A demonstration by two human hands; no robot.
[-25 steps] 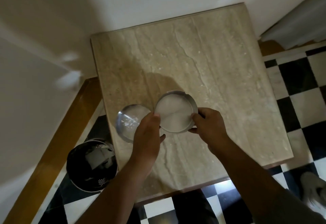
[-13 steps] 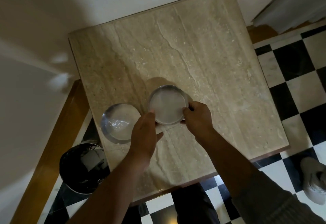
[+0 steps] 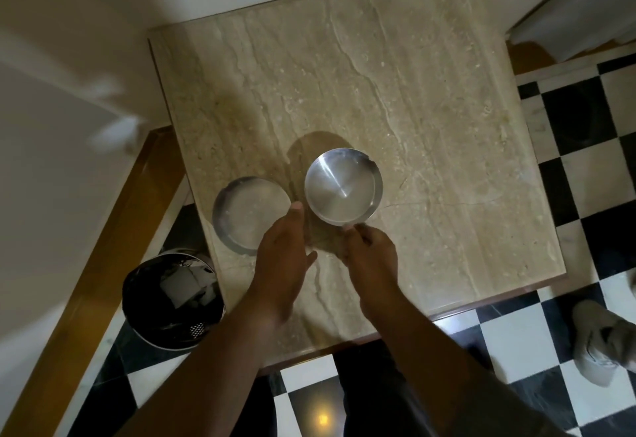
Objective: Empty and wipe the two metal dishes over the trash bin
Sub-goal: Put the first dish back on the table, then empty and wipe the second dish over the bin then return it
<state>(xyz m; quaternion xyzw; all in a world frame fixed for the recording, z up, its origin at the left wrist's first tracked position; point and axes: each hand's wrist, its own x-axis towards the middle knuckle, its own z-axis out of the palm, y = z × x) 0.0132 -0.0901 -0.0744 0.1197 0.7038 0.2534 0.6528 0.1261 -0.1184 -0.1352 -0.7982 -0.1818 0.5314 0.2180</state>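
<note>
Both rigid, light, slippery metal dishes [image 3: 343, 186] [image 3: 251, 213] sit on the tabletop [image 3: 430, 109]; right hand [image 3: 370, 257] fingers pinch the right dish's near rim, left hand [image 3: 282, 254] open, holding nothing; grip by rims.

No text, label or number can be read anywhere.

Both forearms reach forward from the lower edge, bare to the wrists; the left hand [image 3: 282, 257] lies palm down, fingers together and extended, gripping nothing; the right hand [image 3: 370, 257] is curled, fingertips [image 3: 358, 228] pinched at its front; the hands sit just beside each other.
</note>
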